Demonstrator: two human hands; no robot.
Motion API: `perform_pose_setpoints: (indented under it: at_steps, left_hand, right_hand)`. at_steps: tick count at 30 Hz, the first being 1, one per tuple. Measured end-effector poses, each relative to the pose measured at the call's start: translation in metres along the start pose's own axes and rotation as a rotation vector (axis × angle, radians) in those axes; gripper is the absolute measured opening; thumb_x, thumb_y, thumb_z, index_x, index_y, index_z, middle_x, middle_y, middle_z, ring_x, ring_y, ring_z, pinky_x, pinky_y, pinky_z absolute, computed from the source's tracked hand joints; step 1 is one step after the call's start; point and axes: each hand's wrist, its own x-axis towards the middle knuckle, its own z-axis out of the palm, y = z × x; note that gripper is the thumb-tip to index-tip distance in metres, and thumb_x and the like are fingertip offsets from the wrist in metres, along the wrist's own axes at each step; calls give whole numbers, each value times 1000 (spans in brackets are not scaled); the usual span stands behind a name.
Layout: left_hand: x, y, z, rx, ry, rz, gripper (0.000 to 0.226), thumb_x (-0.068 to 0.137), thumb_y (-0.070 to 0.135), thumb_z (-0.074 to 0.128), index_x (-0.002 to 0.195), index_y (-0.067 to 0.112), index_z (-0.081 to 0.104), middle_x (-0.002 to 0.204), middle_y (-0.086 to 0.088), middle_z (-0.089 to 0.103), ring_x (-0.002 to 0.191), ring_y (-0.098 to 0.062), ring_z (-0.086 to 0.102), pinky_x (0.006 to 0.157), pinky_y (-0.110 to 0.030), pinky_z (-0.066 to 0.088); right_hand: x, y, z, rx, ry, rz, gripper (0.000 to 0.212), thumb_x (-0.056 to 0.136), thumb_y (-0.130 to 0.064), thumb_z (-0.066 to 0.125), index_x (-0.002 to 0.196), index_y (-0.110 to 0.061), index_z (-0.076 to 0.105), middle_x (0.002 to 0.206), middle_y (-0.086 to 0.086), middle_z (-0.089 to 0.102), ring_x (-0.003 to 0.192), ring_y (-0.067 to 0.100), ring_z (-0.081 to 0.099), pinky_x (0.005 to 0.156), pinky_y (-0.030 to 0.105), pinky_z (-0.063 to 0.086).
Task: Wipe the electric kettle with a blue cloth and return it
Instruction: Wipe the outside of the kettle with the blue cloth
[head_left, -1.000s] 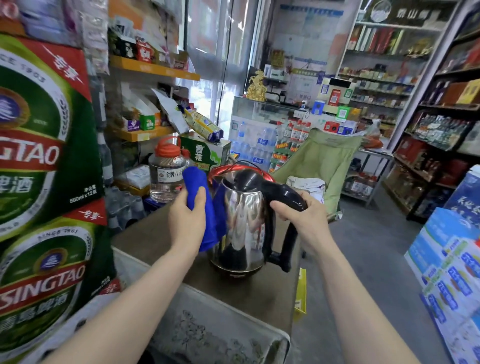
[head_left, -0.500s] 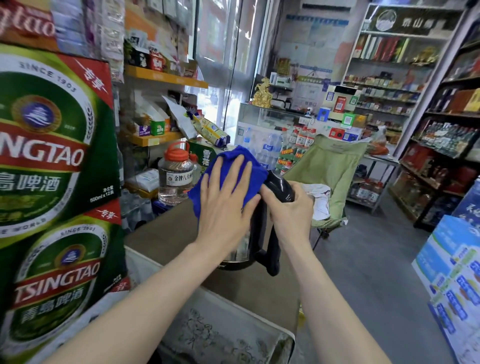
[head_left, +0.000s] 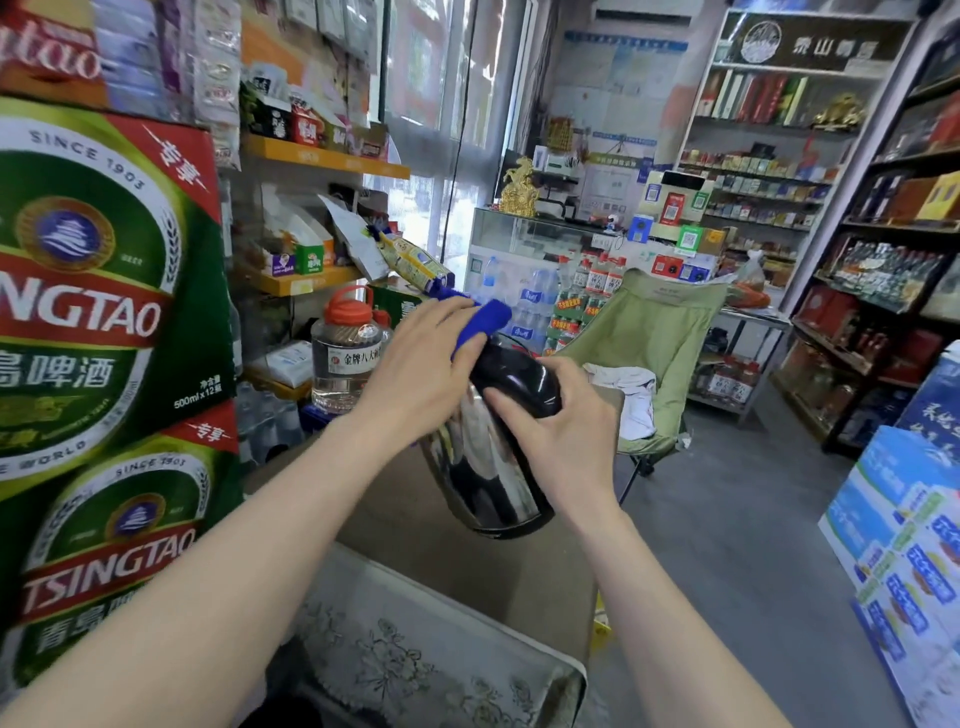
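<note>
A shiny steel electric kettle (head_left: 485, 467) with a black lid and handle stands tilted on a brown table (head_left: 431, 561). My right hand (head_left: 566, 436) grips the black handle at the top, fingers curled round it. My left hand (head_left: 421, 369) presses a blue cloth (head_left: 485, 319) on the kettle's top, fingers fairly straight. Most of the cloth is hidden under that hand; only a blue fold shows past the fingertips.
Green beer cartons (head_left: 98, 322) are stacked close on the left. A clear jug with an orange cap (head_left: 345, 353) stands behind the kettle. A green folding chair (head_left: 649, 353) sits beyond the table, blue cartons (head_left: 904, 545) on the right, and patterned fabric (head_left: 431, 660) covers the near edge.
The left hand with the cloth went from the kettle's side up over the lid. The kettle now leans, its steel body showing below the hands. My right hand stayed on the handle.
</note>
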Motion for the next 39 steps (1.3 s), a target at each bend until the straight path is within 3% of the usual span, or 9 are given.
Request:
perform_pose_setpoints:
  at_steps: [3, 7, 12, 16, 22, 26, 29, 35, 39]
  left_hand:
    - [12, -6, -10, 27, -67, 12, 36, 101, 32, 37, 120, 12, 61, 122, -4, 62, 119, -25, 51, 94, -29, 34]
    - [-9, 1, -3, -82, 34, 139, 44, 99, 32, 39, 139, 17, 52, 143, 3, 51, 141, -12, 34, 120, -31, 14]
    - [-68, -7, 34, -166, 175, 28, 55, 100, 13, 46, 152, 21, 30, 161, 9, 22, 151, -10, 9, 123, -37, 13]
    - [-83, -12, 45, -284, 220, -199, 58, 103, 26, 38, 155, 30, 13, 163, 15, 9, 150, -4, 5, 123, -33, 11]
    - [-23, -12, 2, -551, 233, -507, 36, 104, 36, 32, 133, 26, 50, 119, 5, 61, 120, -20, 54, 91, -29, 43]
    - [-39, 6, 1, -384, 219, -203, 49, 104, 29, 35, 152, 29, 26, 158, 10, 28, 145, -3, 22, 118, -26, 17]
    - [-49, 5, 20, -25, 170, 63, 57, 102, 29, 36, 154, 29, 15, 162, 11, 9, 151, -15, 3, 122, -40, 8]
    - [-34, -13, 21, -447, 173, -327, 52, 104, 33, 30, 155, 29, 17, 162, 10, 21, 148, -7, 17, 122, -38, 15]
    - [-76, 2, 42, -152, 121, -82, 55, 102, 34, 28, 153, 40, 6, 163, 17, -1, 151, -12, -5, 122, -36, 1]
  right_hand:
    - [-3, -1, 0, -40, -37, -42, 39, 77, -36, 88, 108, -21, 70, 89, -16, 70, 94, 2, 62, 75, 9, 42]
    - [6, 1, -1, 73, 18, 102, 32, 76, -35, 88, 100, -31, 66, 86, -23, 68, 83, -11, 62, 76, 6, 43]
    - [17, 7, 3, 254, 122, 364, 31, 75, -40, 87, 96, -23, 72, 89, -10, 75, 85, 6, 70, 81, 26, 55]
    - [13, 12, 8, 337, 143, 424, 38, 71, -47, 87, 94, -20, 72, 87, -7, 76, 85, 15, 72, 85, 41, 60]
    - [16, 12, 3, 472, 65, 389, 34, 65, -46, 88, 84, -24, 72, 69, -11, 68, 62, 14, 57, 66, 36, 47]
    - [31, 12, -5, 506, 121, 375, 24, 72, -35, 89, 76, -25, 67, 60, -13, 63, 54, 10, 54, 59, 29, 44]
    - [33, 12, -1, 535, 172, 387, 26, 72, -33, 90, 72, -24, 65, 60, -7, 63, 53, 13, 53, 56, 28, 44]
    - [33, 12, 0, 506, 193, 391, 34, 65, -46, 89, 72, -26, 62, 62, -8, 62, 58, 17, 54, 63, 35, 46]
    - [42, 15, -1, 517, 296, 451, 41, 58, -57, 86, 72, -28, 61, 64, -11, 62, 63, 20, 56, 66, 40, 51]
